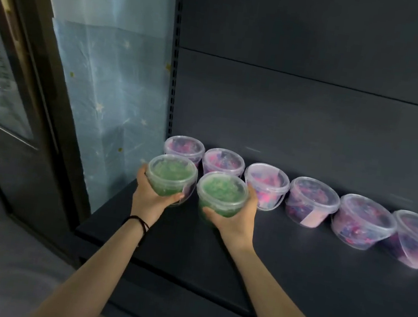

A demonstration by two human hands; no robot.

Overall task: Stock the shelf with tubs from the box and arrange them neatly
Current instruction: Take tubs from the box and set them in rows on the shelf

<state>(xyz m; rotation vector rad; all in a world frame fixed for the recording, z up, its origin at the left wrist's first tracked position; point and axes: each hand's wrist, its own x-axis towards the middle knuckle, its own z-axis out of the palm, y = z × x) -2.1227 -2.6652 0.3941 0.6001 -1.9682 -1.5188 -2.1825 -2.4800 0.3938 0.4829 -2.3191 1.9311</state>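
Your left hand (149, 195) and right hand (237, 222) clasp separate green tubs (171, 177). The pink row (313, 200) lies at twelve o'clock, running toward three.

Each hand (150, 198) (237, 223) grips green tub (171, 177) (221, 197) over shelf (295, 264).

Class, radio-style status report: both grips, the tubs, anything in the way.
Left grip holds left green tub. Right grip holds right green tub. Pink tubs close behind, none in front.
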